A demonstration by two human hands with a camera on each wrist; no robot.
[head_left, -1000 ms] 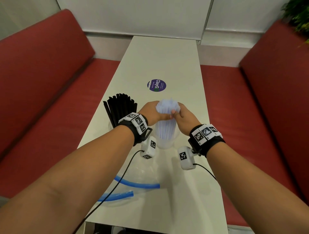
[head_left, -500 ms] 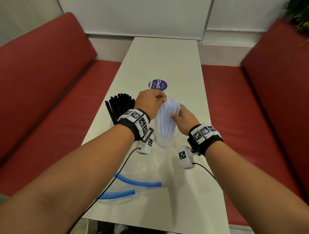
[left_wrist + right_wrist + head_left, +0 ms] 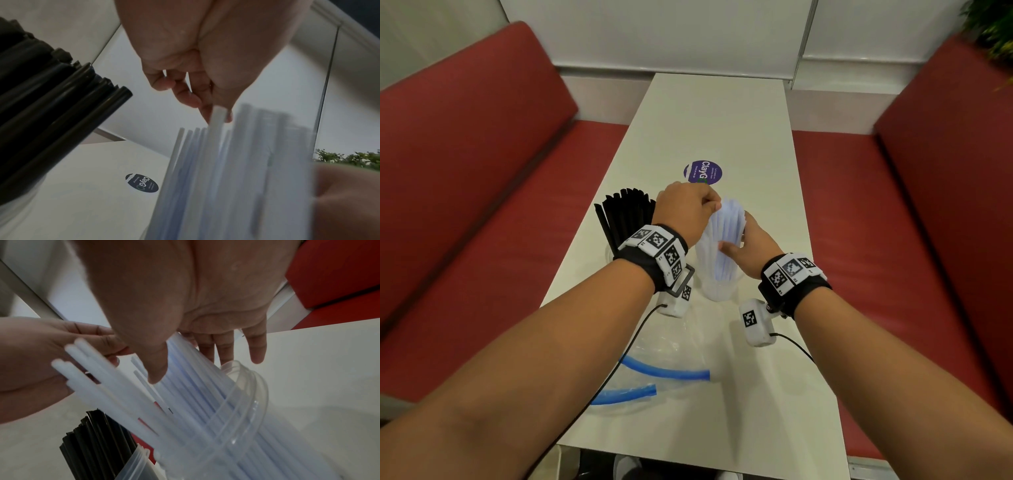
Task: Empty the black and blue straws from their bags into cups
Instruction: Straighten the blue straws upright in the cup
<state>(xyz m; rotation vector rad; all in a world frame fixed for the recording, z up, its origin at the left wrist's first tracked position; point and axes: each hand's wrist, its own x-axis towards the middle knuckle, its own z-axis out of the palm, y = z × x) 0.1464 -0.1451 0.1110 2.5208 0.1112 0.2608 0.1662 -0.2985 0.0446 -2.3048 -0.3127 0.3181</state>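
Note:
Pale blue straws stand fanned in a clear cup at the table's middle. My left hand hovers over their tops, fingers curled, and pinches a straw tip. My right hand lies against the bundle's right side. Its thumb and straight fingers flank the blue straws above the cup rim. Black straws fan out of a second clear cup, which is mostly hidden behind my left wrist.
Two empty clear bags with blue strips lie on the white table near its front edge. A round purple sticker sits just beyond my hands. Red benches run along both sides.
My left hand has let go of the bundle's side and risen to the straw tops. My right hand has slid lower along the bundle. The blue straws now lean and fan in the cup.

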